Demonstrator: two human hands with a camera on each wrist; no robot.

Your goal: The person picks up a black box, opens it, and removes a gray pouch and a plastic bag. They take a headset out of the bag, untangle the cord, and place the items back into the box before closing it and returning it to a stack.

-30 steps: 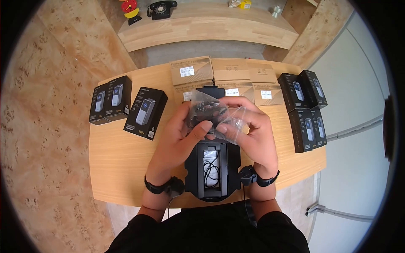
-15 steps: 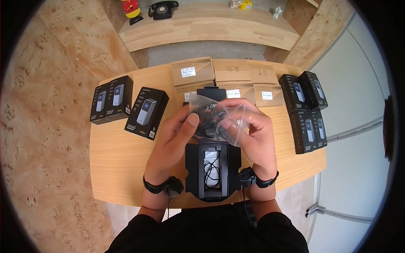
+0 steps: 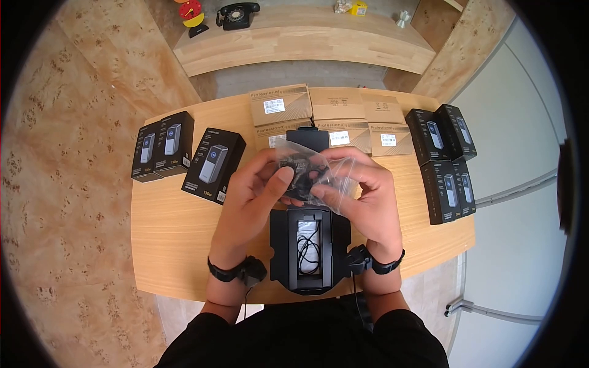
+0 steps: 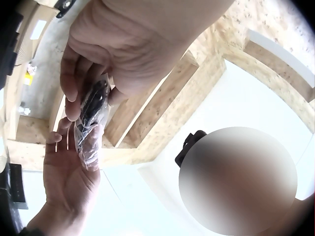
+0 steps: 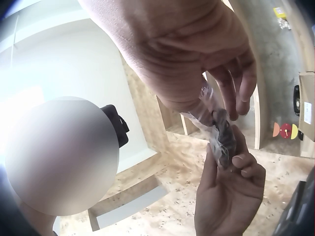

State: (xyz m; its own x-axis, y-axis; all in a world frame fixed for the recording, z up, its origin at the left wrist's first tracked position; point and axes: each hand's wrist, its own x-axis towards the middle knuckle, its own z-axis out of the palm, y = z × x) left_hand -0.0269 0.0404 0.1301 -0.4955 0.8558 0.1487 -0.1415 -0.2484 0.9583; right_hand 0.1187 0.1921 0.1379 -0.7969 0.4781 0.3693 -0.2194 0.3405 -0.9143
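Observation:
A clear plastic bag [image 3: 304, 175] with dark contents is held up over the table between both hands. My left hand [image 3: 250, 195] pinches the bag's left side, thumb on the near face and fingers behind. My right hand [image 3: 372, 199] grips the crumpled right end, thumb pressed on the plastic. In the left wrist view the bag [image 4: 92, 120] appears edge-on, its black contents pressed against the film; I cannot tell what they are. Right below the hands stands an open black box [image 3: 279, 251], with a black cable [image 3: 308, 248] coiled over a white piece inside.
Brown cardboard boxes [image 3: 337, 104] are stacked at the table's far side. Black printed boxes stand at the left [image 3: 213, 164] and at the right [image 3: 451, 193]. Behind the table, a shelf [image 3: 307, 43] carries a black telephone [image 3: 237, 15].
My left thumb has shifted left and up from the bag's lower middle to its left part. The bag's top has dropped slightly, and my right hand keeps its hold.

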